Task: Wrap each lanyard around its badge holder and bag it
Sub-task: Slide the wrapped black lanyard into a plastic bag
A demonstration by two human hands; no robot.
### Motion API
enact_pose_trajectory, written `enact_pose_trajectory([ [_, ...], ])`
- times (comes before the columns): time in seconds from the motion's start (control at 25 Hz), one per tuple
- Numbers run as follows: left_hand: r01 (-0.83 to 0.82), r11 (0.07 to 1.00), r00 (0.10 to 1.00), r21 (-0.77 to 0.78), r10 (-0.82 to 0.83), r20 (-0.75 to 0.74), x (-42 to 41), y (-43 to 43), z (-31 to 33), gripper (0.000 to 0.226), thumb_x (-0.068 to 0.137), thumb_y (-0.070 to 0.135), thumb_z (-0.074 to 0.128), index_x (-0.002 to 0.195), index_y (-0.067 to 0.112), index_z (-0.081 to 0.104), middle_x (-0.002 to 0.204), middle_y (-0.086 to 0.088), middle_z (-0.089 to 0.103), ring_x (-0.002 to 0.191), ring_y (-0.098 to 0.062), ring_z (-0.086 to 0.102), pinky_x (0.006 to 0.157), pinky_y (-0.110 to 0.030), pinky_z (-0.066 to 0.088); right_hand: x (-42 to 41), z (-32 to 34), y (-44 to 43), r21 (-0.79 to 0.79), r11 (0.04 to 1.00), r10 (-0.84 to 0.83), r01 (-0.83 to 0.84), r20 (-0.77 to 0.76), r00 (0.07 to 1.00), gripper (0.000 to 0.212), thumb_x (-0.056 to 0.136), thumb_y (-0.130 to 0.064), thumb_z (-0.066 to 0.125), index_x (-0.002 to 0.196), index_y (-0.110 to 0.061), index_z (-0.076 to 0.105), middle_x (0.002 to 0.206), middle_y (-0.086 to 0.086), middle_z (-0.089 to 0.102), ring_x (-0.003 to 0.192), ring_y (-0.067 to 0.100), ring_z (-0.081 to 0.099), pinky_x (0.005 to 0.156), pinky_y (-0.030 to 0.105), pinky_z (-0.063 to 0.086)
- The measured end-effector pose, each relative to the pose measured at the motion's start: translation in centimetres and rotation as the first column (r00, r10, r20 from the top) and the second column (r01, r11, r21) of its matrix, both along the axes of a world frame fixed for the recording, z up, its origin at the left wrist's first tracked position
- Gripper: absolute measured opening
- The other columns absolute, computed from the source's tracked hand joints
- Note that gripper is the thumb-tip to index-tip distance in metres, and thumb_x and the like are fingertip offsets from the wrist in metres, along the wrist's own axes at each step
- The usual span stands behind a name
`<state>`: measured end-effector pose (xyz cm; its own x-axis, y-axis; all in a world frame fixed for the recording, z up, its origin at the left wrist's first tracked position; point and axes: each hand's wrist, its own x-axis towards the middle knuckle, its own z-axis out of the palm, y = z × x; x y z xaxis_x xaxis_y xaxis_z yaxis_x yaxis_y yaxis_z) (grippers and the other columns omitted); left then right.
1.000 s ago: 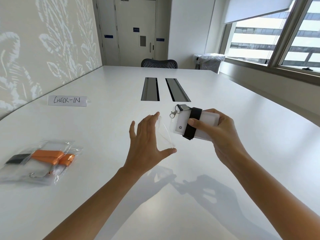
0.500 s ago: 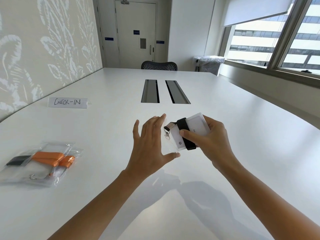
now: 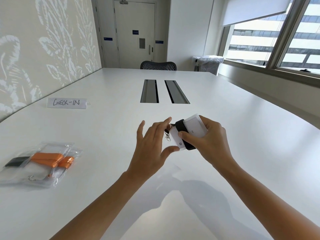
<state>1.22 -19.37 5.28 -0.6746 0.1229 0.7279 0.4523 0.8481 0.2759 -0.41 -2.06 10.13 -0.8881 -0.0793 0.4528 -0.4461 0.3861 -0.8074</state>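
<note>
My right hand (image 3: 208, 142) grips a white badge holder (image 3: 194, 126) with a black lanyard (image 3: 181, 126) wound around its middle; a metal clip (image 3: 167, 137) dangles from its left end. My left hand (image 3: 150, 149) is just to its left, thumb and fingers spread around a thin clear bag (image 3: 170, 143) that is barely visible. The clip end of the holder sits between my left thumb and fingers, at the bag's mouth. Both hands hover above the white table (image 3: 225, 170).
A sealed clear bag with an orange lanyard and badge holder (image 3: 45, 160) lies at the left. A "CHECK-IN" sign (image 3: 66, 102) stands further back left. Two cable slots (image 3: 149, 91) run down the table's middle. A chair (image 3: 158, 65) and a covered bin (image 3: 207, 64) stand beyond.
My right hand has moved the wrapped badge holder left and tilted it, clip end first, into the gap between my left thumb and fingers. The left hand has stayed in place.
</note>
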Motion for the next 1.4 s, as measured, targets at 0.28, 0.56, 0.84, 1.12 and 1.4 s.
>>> enact_pose_trajectory([
  [0.28, 0.096, 0.889, 0.993, 0.448, -0.115, 0.015, 0.0, -0.8, 1.4, 0.037, 0.092, -0.008, 0.052, 0.121, 0.015, 0.057, 0.104, 0.006, 0.067, 0.087, -0.004, 0.066, 0.080, -0.005, 0.042, -0.4, -0.2, 0.1, -0.007, 1.000, 0.025, -0.025, -0.005, 1.000, 0.018, 0.073, -0.020, 0.082, 0.086, -0.014, 0.071, 0.076, 0.011, 0.067, 0.060, 0.016, 0.054, 0.042, 0.012, 0.040],
  [0.56, 0.046, 0.793, 0.994, 0.607, -0.095, 0.048, 0.0, -1.1, 2.3, 0.018, 0.085, 0.001, 0.068, 0.095, 0.015, 0.064, 0.087, 0.009, 0.068, 0.076, 0.001, 0.068, 0.072, -0.004, 0.043, -0.5, 0.4, 0.5, 0.006, 0.996, 0.092, -0.092, 0.010, 0.996, 0.018, 0.072, -0.020, 0.082, 0.085, -0.016, 0.071, 0.078, 0.009, 0.068, 0.072, 0.029, 0.059, 0.051, 0.027, 0.047],
  [0.84, 0.053, 0.768, 0.994, 0.639, -0.099, 0.037, 0.6, -0.8, 3.0, 0.017, 0.084, 0.000, 0.068, 0.092, 0.014, 0.064, 0.083, 0.011, 0.068, 0.075, 0.002, 0.069, 0.070, -0.003, 0.043, -0.5, 1.5, 1.3, 0.177, 0.968, 0.189, -0.179, -0.039, 0.981, 0.016, 0.073, -0.018, 0.081, 0.080, -0.021, 0.067, 0.072, 0.005, 0.066, 0.067, 0.028, 0.056, 0.051, 0.034, 0.045],
  [1.12, 0.088, 0.825, 0.994, 0.558, -0.113, 0.012, 1.0, -0.3, 3.5, 0.016, 0.085, -0.003, 0.066, 0.092, 0.012, 0.063, 0.086, 0.014, 0.066, 0.074, -0.001, 0.068, 0.071, -0.003, 0.042, 0.0, 1.1, 0.7, 0.323, 0.946, 0.149, -0.017, -0.387, 0.910, 0.011, 0.076, -0.009, 0.076, 0.082, -0.013, 0.067, 0.072, -0.001, 0.059, 0.064, 0.018, 0.050, 0.056, 0.026, 0.038],
  [1.4, 0.099, 0.840, 0.995, 0.534, -0.096, -0.035, 1.2, 0.0, 3.5, 0.017, 0.088, -0.004, 0.060, 0.093, 0.012, 0.062, 0.088, 0.017, 0.062, 0.073, -0.005, 0.068, 0.064, -0.002, 0.040, 0.1, 0.5, 0.3, 0.293, 0.947, 0.220, -0.134, -0.283, 0.934, 0.016, 0.074, -0.013, 0.080, 0.075, -0.016, 0.064, 0.066, -0.005, 0.056, 0.061, 0.012, 0.048, 0.052, 0.017, 0.034],
])
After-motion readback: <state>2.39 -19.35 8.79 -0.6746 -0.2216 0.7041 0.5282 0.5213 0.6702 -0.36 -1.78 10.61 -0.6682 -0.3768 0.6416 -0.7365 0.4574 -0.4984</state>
